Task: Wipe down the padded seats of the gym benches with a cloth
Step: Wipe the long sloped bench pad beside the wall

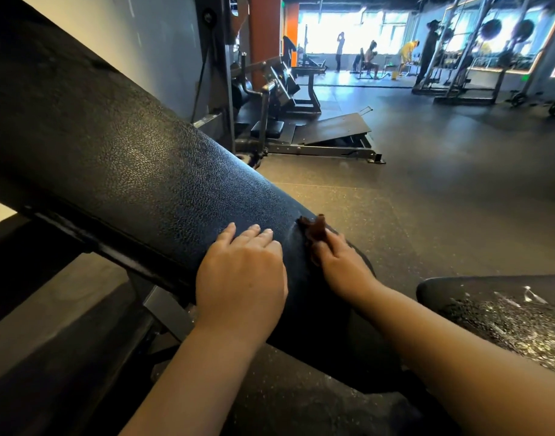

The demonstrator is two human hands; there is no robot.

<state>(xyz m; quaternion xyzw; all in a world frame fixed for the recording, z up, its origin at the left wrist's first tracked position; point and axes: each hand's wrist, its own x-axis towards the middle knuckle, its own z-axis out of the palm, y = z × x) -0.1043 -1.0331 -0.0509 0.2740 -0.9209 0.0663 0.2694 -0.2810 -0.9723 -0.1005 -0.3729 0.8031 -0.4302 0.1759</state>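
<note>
Nearest: both forearms reach in from the bottom edge onto a slanted black padded bench, pebbled vinyl, running from upper left down to lower right.

Left hand: flat, palm down on the pad near its lower end, fingers straight and close together. Holds nothing, just rests on the vinyl.

Right hand: just beside the left, at the pad's right edge. Fingers curled over a small dark brown cloth, pressing it to the vinyl. A bunched bit of cloth sticks out above the fingertips. How much cloth is under the palm: can't tell.

The two hands are close, not touching.

Lower right: a second black seat pad, flat, with whitish streaks and speckle on its surface. Right forearm passes beside it.

Under the slanted pad: metal frame rail and a grey bracket. Floor is dark speckled rubber flooring.

Mid-distance: a low black machine with an angled footplate, and an orange column behind it.

Far: bright windows, several people standing or sitting in front of them, and a weight rack at right with round plates hung on it.
</note>
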